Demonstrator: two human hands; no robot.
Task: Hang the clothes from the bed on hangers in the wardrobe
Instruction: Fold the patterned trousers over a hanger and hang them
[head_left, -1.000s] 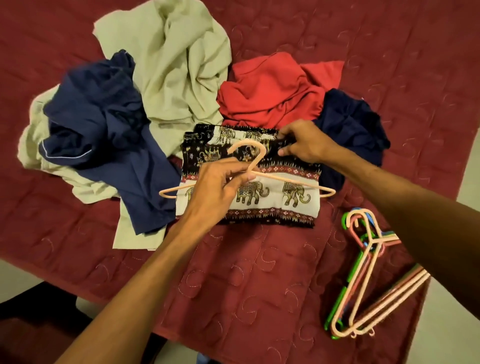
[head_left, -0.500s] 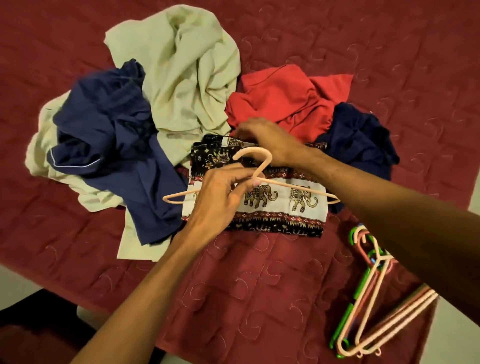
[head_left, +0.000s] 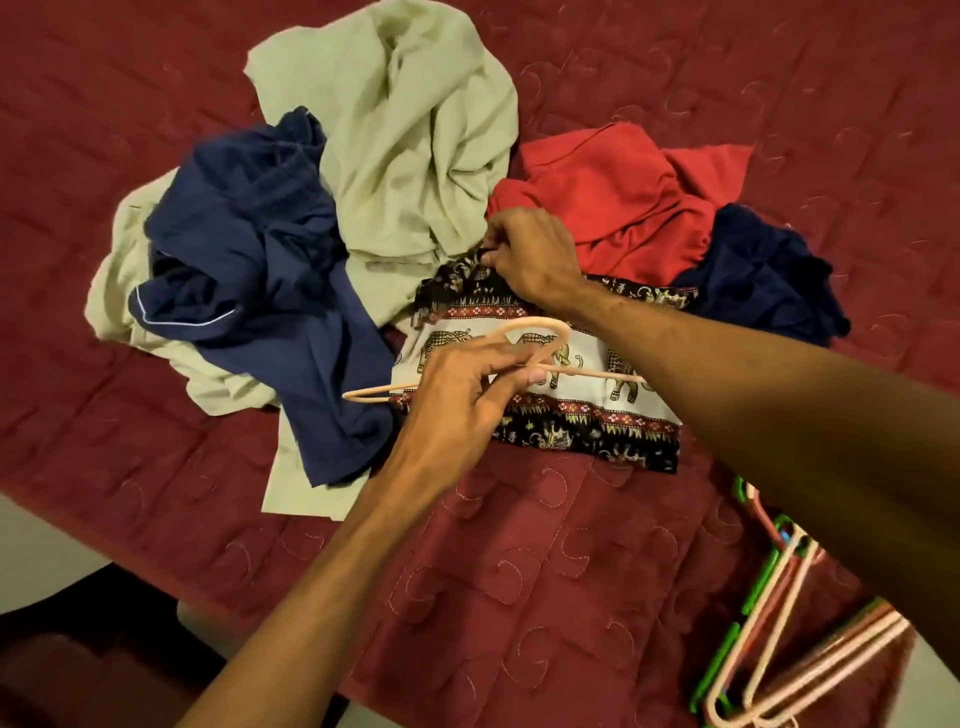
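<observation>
A folded black and white elephant-print garment (head_left: 587, 415) lies on the dark red quilted bed (head_left: 519, 561). My left hand (head_left: 462, 395) grips a pale pink hanger (head_left: 540, 332) by its neck, just above the garment. My right hand (head_left: 530, 254) pinches the garment's far left top edge. Around it lie a pale green garment (head_left: 410, 135), a navy garment (head_left: 260, 260), a red garment (head_left: 618, 197) and a dark navy garment (head_left: 763, 275).
A bunch of pink and green hangers (head_left: 769, 639) lies at the bed's near right corner. The bed's near edge runs diagonally at lower left, with pale floor (head_left: 47, 551) and a dark object (head_left: 78, 670) beyond it.
My right hand has moved left along the printed garment's top edge and now pinches its left end. The left hand keeps the hanger over the garment.
</observation>
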